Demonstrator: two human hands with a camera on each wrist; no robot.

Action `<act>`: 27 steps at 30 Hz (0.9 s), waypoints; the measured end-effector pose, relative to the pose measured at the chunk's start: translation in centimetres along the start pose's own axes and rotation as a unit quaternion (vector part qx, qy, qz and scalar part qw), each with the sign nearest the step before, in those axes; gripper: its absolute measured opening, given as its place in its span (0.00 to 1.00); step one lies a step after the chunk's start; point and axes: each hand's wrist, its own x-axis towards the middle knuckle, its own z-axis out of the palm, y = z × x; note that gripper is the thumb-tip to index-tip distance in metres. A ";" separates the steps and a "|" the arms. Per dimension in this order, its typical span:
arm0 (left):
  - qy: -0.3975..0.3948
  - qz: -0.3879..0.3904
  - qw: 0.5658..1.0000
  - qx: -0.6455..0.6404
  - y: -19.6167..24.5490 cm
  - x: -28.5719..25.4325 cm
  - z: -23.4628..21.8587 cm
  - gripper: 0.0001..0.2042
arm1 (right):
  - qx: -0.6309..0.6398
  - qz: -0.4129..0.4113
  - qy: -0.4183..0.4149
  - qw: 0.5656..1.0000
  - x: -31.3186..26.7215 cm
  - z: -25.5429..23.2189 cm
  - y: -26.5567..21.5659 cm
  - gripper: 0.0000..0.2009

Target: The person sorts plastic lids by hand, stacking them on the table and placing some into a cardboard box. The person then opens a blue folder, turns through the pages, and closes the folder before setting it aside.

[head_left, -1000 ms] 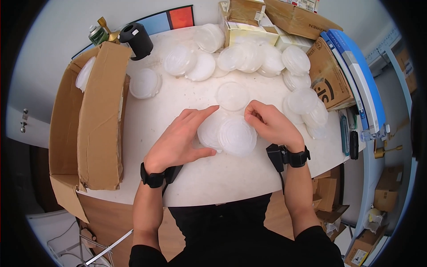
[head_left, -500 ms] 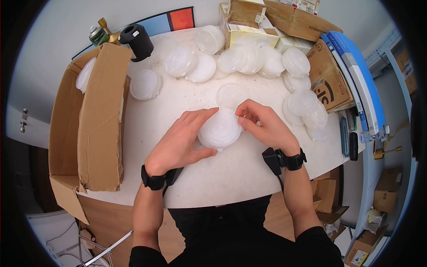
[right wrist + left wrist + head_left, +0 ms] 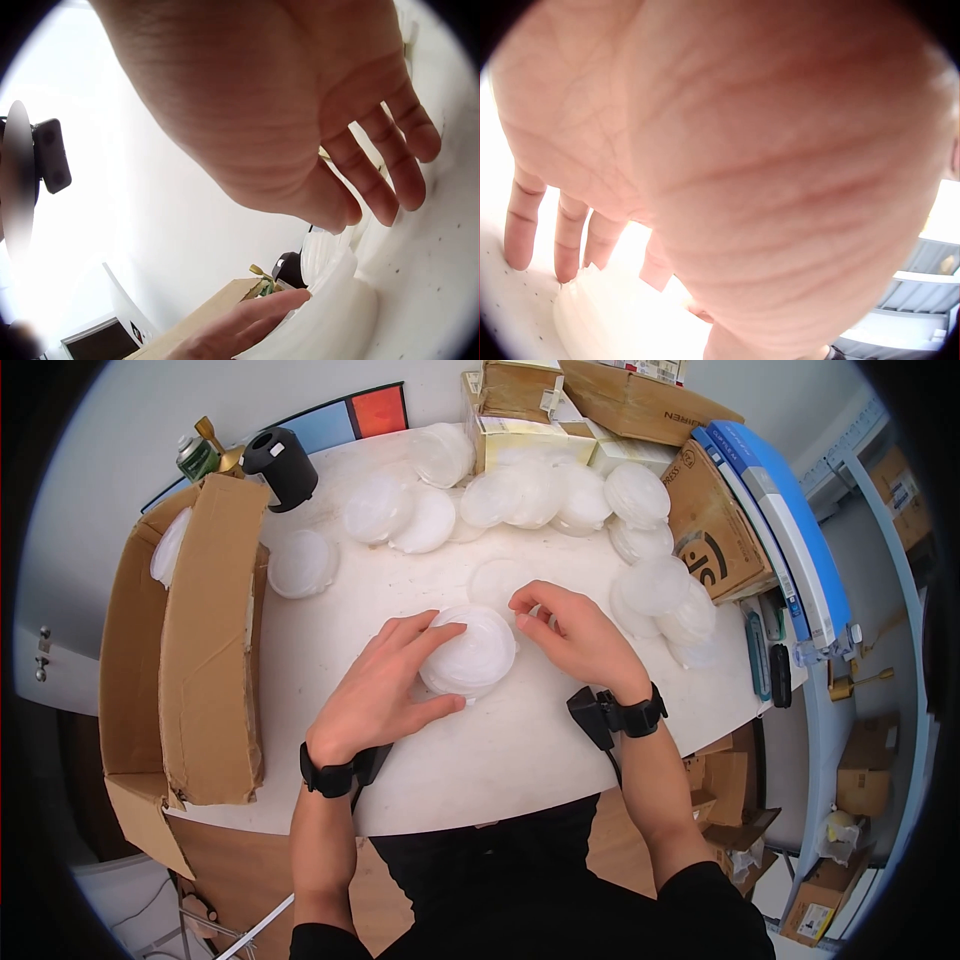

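Observation:
A round translucent plastic bowl (image 3: 470, 660) stands near the middle of the table, a disc-shaped lid with concentric rings lying over its top. My left hand (image 3: 375, 675) spans its left side, thumb at the near rim and index finger at the far rim. In the left wrist view the other fingers (image 3: 568, 240) reach down beside the bowl (image 3: 592, 315). Just off the bowl's right rim hovers my right hand (image 3: 575, 635), fingers loosely bent and nothing between them. Behind the bowl a clear flat disc (image 3: 495, 578) lies on the table.
Several similar lidded bowls (image 3: 530, 495) crowd the back, with more (image 3: 665, 600) to the right. An open cardboard box (image 3: 215, 650) stands at the left edge, a black cylinder (image 3: 280, 468) behind it. Blue binders (image 3: 790, 520) and a carton (image 3: 725, 530) line the right side.
My right hand has brought the lid leftward onto the bowl, let go and drawn back slightly. The left hand has kept its place at the bowl. The head view has shifted a little.

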 end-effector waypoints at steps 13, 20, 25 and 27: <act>0.007 0.011 1.000 0.011 0.3 0.1 0.0 0.36 | -0.158 0.035 -0.004 0.987 -0.2 0.0 1.1 0.07; 0.001 -0.029 1.000 0.009 0.3 0.2 0.3 0.38 | -0.202 -0.048 0.000 0.978 -0.2 0.5 2.5 0.03; 0.002 -0.032 0.999 -0.002 0.4 0.2 0.2 0.38 | -0.226 -0.071 0.011 0.972 -0.2 0.8 2.3 0.04; -0.005 -0.038 0.999 -0.017 0.4 0.2 0.2 0.38 | -0.216 -0.074 0.023 0.973 -0.1 0.7 1.9 0.04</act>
